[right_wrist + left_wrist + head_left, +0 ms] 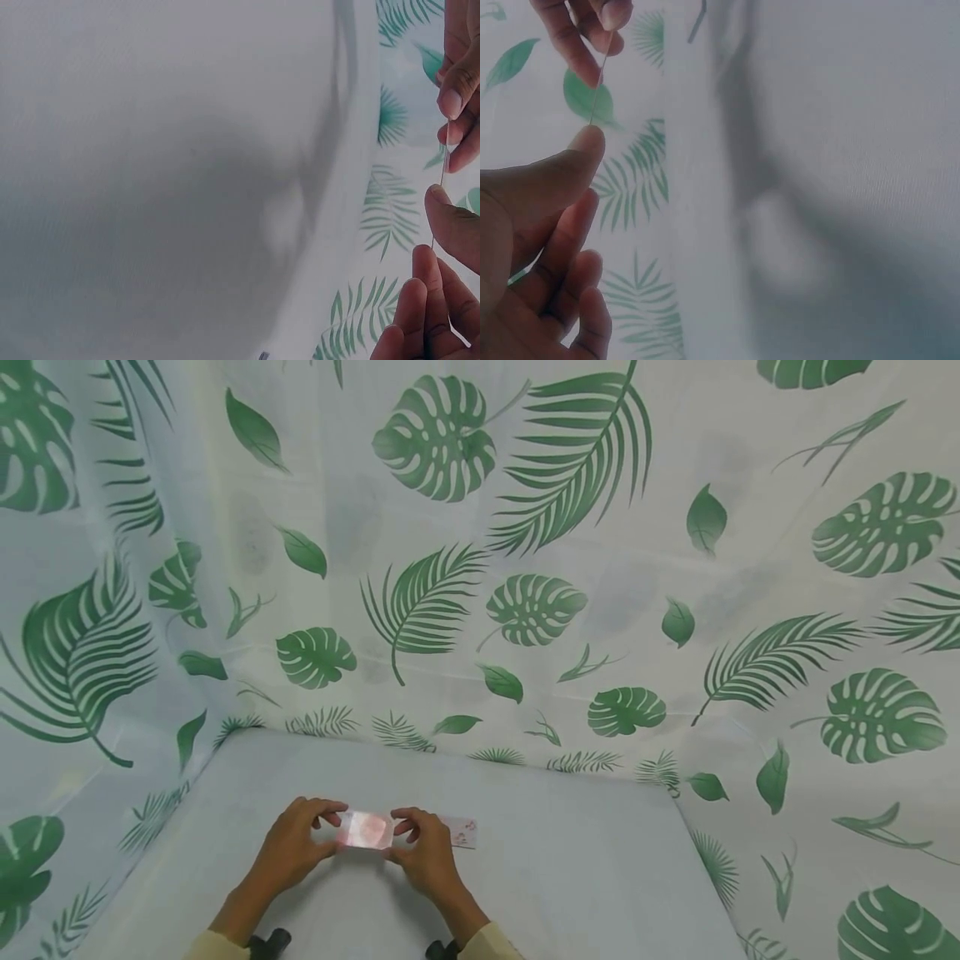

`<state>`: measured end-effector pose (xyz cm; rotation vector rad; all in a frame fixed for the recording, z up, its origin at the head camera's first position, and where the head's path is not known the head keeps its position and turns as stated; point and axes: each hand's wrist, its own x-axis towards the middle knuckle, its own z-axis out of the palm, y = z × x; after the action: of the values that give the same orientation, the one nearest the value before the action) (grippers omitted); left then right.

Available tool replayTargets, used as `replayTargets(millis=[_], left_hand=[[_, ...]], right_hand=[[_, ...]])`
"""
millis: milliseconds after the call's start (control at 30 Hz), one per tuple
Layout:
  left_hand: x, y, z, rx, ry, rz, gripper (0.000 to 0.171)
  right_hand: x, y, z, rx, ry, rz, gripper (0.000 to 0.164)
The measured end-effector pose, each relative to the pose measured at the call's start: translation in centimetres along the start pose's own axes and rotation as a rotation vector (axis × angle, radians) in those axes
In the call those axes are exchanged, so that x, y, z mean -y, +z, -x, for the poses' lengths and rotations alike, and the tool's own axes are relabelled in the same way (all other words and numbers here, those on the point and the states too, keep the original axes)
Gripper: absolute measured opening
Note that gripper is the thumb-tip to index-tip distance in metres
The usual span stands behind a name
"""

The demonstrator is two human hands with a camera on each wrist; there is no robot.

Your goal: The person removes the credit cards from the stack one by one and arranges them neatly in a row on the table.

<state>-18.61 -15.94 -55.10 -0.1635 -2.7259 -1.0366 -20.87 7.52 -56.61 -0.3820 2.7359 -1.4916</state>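
Between both hands is a small, thin, shiny pinkish card [367, 831], raised above the white table. My left hand [298, 847] pinches its left end with thumb and fingers, while my right hand [429, 853] pinches the right end. Seen from the left wrist, the card is edge-on, a thin line [598, 97] running between the two hands. The right wrist view also has it edge-on [445, 161]. A flat white piece with pink floral print [464, 832] lies beyond my right hand, which partly hides it. What is printed on the card is washed out by glare.
The white tabletop [585, 868] stretches around the hands, with their shadows on it. A white curtain with green leaf print [525, 685] encloses the table's back and sides. Dark wrist gear [272, 942] shows at both cuffs.
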Motion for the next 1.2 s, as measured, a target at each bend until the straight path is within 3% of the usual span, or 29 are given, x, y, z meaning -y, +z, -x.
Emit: replayTargets(millis=[567, 1033, 1200], left_hand=[[1.7, -1.8, 0.9, -0.011, 0.006, -0.012, 0.053], [3.3, -2.8, 1.8, 0.057, -0.089, -0.024, 0.053], [3.9, -3.4, 2.2, 0.089, -0.119, -0.026, 0.054]], right_hand=[[1.2, 2.3, 0.0, 0.021, 0.014, -0.015, 0.055], [1.7, 4.4, 0.2, 0.03, -0.003, -0.062, 0.052], [2.0, 5.3, 0.2, 0.048, 0.031, -0.083, 0.052]])
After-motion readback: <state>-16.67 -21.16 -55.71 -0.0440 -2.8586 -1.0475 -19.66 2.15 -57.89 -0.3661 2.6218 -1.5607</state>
